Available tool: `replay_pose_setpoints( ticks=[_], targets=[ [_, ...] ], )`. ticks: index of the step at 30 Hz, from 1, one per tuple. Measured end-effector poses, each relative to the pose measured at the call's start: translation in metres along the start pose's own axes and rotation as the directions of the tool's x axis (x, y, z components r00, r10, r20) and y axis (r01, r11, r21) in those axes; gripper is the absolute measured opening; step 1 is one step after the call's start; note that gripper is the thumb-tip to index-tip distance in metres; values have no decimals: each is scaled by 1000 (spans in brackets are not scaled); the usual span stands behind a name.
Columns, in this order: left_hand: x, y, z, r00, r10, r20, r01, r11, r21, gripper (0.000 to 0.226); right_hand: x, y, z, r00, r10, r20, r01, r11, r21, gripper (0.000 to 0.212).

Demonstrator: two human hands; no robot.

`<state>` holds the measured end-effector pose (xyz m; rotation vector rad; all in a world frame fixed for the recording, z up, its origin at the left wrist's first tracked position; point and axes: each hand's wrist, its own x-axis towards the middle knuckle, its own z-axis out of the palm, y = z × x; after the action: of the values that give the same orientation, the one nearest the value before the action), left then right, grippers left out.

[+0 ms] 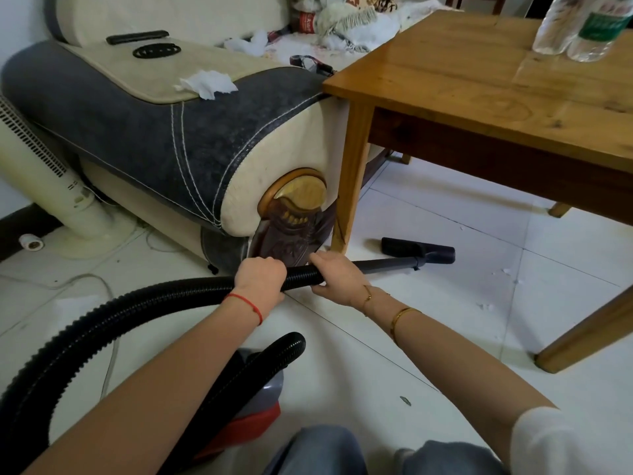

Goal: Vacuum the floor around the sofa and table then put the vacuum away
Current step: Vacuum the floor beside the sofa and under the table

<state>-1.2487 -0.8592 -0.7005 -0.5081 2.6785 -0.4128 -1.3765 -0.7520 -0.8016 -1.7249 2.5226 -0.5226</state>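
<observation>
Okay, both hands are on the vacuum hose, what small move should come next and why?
Probably slide the nozzle right over the white specks on the floor tiles by the table. Left hand and right hand grip the hose; the nozzle sits short of them.

Both arms reach forward and down from the bottom of the view, bare from the elbow, converging toward the middle. The left hand (pixel 259 276) is seen from the back, knuckles up, fingers curled over the hose (pixel 144 305) and gripping it; a red cord circles the left wrist. The right hand (pixel 337 279) sits just beside it, farther along the hose, fingers wrapped over the top and thumb underneath. The right wrist wears a thin chain, with a gold bangle a little farther up the forearm. A white sleeve covers the right upper arm at the lower right. Knees in blue jeans show along the bottom edge.
</observation>
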Motion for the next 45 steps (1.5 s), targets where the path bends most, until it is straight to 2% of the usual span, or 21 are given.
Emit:
replay_pose_setpoints(
  ticks=[5, 9, 12, 21, 31, 37, 45],
  targets=[
    [1, 12, 7, 995, -67, -76, 61, 994, -87, 36, 2, 4, -2, 997, -63, 33, 57, 985, 165, 27],
    [8, 29, 8, 988, -99, -120, 87, 991, -105, 35, -1, 19, 0, 1000, -15, -11, 17, 971, 240, 25],
    [20, 44, 7, 972, -116, -202, 96, 989, -108, 31, -2, 39, 2, 998, 29, -50, -15, 965, 263, 24],
    [83, 102, -9, 943, -104, -317, 78, 993, -94, 27, -4, 128, -4, 987, 90, -135, -50, 960, 274, 21],
    [145, 155, 0, 949, -32, -314, 8, 997, -78, 30, -13, 205, 6, 994, 76, -82, -60, 982, 178, 20],
    [143, 161, 9, 952, 22, -304, -36, 998, -42, 38, -26, 203, 16, 989, 91, -118, -70, 983, 169, 22],
    [100, 128, 13, 923, 30, -384, -21, 999, 29, 30, -27, 147, 21, 959, 89, -269, -42, 983, 176, 19]
  ],
)
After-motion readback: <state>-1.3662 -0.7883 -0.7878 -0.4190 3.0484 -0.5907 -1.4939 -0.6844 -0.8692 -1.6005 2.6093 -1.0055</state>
